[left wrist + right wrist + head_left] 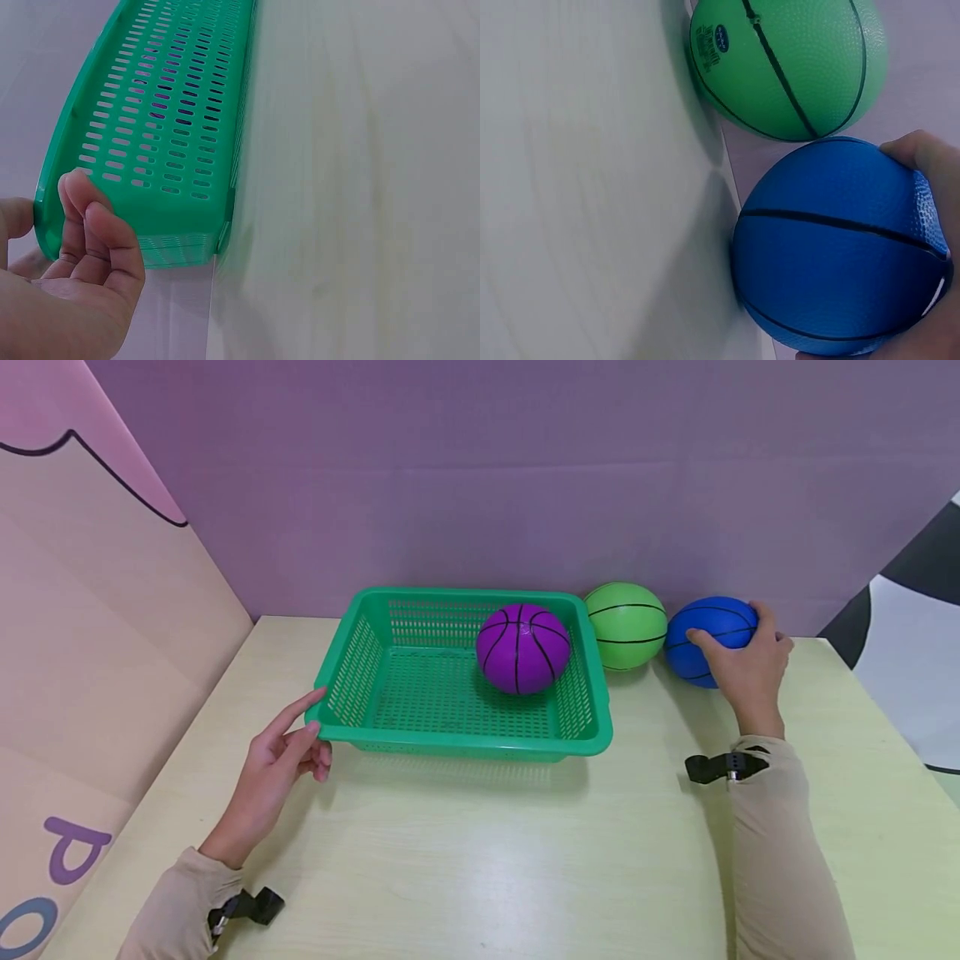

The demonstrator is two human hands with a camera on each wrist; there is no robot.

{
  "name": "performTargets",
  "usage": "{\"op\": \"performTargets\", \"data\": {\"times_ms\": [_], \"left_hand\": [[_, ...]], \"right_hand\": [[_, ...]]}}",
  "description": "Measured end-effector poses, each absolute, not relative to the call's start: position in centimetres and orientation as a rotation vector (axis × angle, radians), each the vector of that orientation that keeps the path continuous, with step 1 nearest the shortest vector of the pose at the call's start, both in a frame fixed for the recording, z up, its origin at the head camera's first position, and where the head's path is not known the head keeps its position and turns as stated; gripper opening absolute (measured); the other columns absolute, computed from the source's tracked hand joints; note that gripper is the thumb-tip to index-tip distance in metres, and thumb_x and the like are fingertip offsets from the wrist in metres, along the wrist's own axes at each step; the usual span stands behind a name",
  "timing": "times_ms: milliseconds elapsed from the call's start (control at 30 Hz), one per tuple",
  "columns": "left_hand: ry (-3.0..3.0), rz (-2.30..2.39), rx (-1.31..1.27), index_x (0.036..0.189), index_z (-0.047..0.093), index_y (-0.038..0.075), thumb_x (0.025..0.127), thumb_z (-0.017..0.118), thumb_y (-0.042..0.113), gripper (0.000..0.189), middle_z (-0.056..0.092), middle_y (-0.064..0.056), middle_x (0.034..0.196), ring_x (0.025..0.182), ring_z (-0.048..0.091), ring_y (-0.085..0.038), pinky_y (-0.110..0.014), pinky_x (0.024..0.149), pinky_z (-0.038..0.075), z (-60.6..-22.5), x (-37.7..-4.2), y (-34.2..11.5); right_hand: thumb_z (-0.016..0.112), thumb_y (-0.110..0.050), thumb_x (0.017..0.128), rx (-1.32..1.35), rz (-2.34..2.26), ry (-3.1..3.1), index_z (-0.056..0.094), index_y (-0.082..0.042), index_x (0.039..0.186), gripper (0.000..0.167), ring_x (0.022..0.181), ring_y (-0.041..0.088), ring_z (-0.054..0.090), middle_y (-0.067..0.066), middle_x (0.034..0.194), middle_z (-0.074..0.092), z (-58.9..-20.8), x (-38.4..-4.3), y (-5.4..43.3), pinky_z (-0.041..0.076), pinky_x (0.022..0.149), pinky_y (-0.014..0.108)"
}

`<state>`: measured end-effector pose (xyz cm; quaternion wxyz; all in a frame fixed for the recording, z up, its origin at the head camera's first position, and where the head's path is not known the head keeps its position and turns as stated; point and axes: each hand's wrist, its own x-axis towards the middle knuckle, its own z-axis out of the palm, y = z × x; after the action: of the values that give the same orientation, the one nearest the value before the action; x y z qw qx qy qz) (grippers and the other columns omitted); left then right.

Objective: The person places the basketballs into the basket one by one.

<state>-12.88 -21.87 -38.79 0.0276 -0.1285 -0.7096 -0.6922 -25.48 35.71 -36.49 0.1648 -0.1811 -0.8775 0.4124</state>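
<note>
My left hand (273,768) holds the near left corner of a green plastic basket (465,742), thumb and index finger at the rim. The left wrist view shows curled fingers (112,240) against the slotted outside of the basket (176,202). Inside the basket, toward its right end, lies a purple toy basketball (522,650). At the back right, my right hand (750,672) grips a blue toy basketball (701,625) from above, thumb and fingers spread over its sides. Up close, the blue ball (832,262) appears low at the tabletop, beside the green ball.
A light green toy basketball (626,625) stands between the basket and the blue ball. Behind the pale wooden table (465,852) rises a purple cloth backdrop (525,485). A printed panel (97,635) borders the left side, and a black-and-white one (915,635) the right.
</note>
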Motion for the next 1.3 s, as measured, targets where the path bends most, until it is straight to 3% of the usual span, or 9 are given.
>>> {"op": "performTargets", "data": {"times_ms": [667,1300], "left_hand": [[-2.188,-2.122,-0.413,0.152,0.039,0.008,0.107,0.045,0.015,0.046,0.063,-0.008,0.075,0.062,0.058,-0.018,-0.026,0.063,0.054,-38.9,-13.0,-21.9],[-2.247,-2.063,-0.465,0.155,0.035,0.01,0.108,0.045,0.019,0.048,0.062,-0.012,0.076,0.063,0.058,-0.018,-0.026,0.063,0.055,-39.2,-13.0,-22.1]], "right_hand": [[0.061,-0.068,0.082,-0.643,1.201,-2.406,0.012,-0.04,0.157,0.094,0.148,0.038,0.011,0.016,0.16,0.01,-35.1,-25.2,35.4,0.028,0.11,0.067],[0.067,-0.059,0.083,-0.478,1.179,-2.286,0.022,-0.047,0.152,0.083,0.148,0.035,0.019,0.007,0.16,0.019,-31.1,-23.8,32.6,0.026,0.114,0.06]]}}
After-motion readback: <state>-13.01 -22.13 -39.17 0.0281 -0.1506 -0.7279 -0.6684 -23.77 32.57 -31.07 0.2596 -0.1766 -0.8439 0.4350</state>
